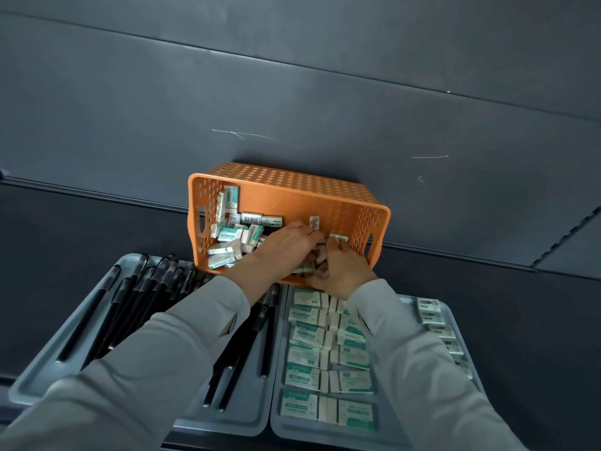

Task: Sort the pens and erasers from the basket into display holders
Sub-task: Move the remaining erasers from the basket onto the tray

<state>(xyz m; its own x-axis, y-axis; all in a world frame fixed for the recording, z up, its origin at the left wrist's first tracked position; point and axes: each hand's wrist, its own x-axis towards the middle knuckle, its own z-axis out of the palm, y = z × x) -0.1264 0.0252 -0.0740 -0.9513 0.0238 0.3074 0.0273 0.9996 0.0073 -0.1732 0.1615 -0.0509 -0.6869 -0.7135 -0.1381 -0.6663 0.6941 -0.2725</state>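
Both your hands were deep in the orange perforated basket (292,190), which stood on a dark grey surface (325,92). Your left hand (286,245) lay over the heap of boxed erasers (227,237) that filled the basket's left end, fingers bent down into the pile. Your right hand (344,268) was just beside it, fingers curled near the front wall. Whether either hand gripped anything could not be told. In front of the basket, two grey trays sat side by side. The left tray (35,385) held black pens (130,304), and the right tray (292,429) held rows of sorted erasers (302,356). Grey sleeves (146,353) covered both arms.
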